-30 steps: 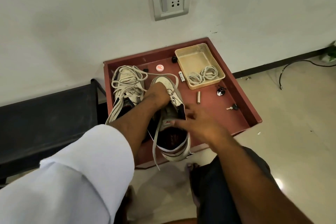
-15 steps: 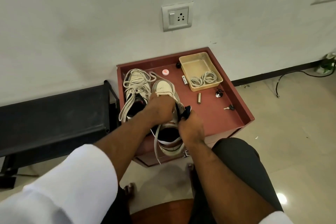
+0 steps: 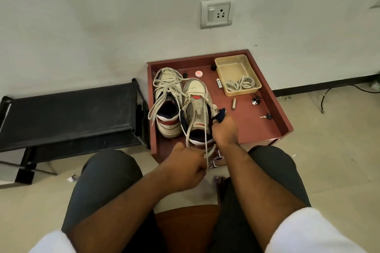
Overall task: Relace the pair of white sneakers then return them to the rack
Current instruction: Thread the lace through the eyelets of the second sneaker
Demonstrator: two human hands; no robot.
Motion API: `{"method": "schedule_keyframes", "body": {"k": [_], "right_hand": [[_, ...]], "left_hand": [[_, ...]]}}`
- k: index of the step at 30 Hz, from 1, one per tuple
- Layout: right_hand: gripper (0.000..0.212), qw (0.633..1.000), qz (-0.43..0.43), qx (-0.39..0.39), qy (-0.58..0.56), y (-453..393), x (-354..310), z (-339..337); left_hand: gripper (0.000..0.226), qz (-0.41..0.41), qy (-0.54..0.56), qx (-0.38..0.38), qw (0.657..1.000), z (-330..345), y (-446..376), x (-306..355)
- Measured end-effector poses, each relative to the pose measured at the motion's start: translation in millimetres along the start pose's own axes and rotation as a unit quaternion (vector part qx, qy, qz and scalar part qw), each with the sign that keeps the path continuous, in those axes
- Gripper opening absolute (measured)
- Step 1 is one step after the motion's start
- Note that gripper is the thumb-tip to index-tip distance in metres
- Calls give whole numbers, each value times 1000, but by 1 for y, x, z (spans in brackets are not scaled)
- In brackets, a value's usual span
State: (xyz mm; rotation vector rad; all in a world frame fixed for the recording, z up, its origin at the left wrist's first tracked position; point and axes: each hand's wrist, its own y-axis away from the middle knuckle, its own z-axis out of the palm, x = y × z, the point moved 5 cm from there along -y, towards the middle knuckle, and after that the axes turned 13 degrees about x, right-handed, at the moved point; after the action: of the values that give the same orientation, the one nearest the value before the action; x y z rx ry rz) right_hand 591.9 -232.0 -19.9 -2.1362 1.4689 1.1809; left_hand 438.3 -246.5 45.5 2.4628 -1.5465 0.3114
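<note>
Two worn white sneakers stand side by side on a red-brown tray table (image 3: 253, 127). The left sneaker (image 3: 167, 96) carries a loose tangle of lace. My right hand (image 3: 223, 129) grips the dark collar on the right side of the right sneaker (image 3: 197, 107). Nearer me, my left hand (image 3: 185, 165) is closed round the shoe's white lace (image 3: 202, 121), which runs taut from the eyelets down to the fist.
A beige plastic tray (image 3: 236, 68) with coiled spare laces (image 3: 239, 84) sits at the table's back right. Small batteries, a key (image 3: 266, 116) and caps lie loose on the table. A black shoe rack (image 3: 67, 113) stands to the left against the wall. A cable lies on the floor at right.
My left hand has left the top of the right sneaker and drawn back toward me with the lace. The right hand keeps its hold on the collar. The camera has pulled back.
</note>
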Motion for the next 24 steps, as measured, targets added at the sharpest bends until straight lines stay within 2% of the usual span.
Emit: {"method": "schedule_keyframes", "body": {"k": [4,6,8,9,11,13,14,17,20,22,24], "right_hand": [[24,1000,-11,-7,-16,0,2,0],[46,997,-29,-48,-53,3,0,-6],[72,987,-140,-61,-46,10,-10,-22],[74,972,-225,-63,-7,15,-16,-31],[63,915,-384,-91,88,34,-24,-40],[49,864,-461,-136,150,53,-22,-38],[41,853,-473,-148,165,58,-19,-35],[22,851,-472,-145,179,58,-19,-30],[18,845,-483,-147,178,55,-23,-27],[15,843,-489,-147,167,55,-23,-24],[14,863,-466,-140,134,52,-21,-25]], "left_hand": [[20,-75,62,9,995,22,8,-15],[17,-149,130,55,979,29,10,-34],[15,-221,213,115,945,30,13,-48],[14,-243,247,133,929,30,14,-51],[14,-274,293,152,903,30,14,-57],[14,-293,333,155,883,29,13,-58],[13,-295,358,157,872,30,11,-58],[8,-290,410,159,850,30,10,-56],[7,-338,434,159,820,29,14,-58],[9,-363,473,149,789,30,18,-60],[12,-376,531,134,748,27,21,-57]]}}
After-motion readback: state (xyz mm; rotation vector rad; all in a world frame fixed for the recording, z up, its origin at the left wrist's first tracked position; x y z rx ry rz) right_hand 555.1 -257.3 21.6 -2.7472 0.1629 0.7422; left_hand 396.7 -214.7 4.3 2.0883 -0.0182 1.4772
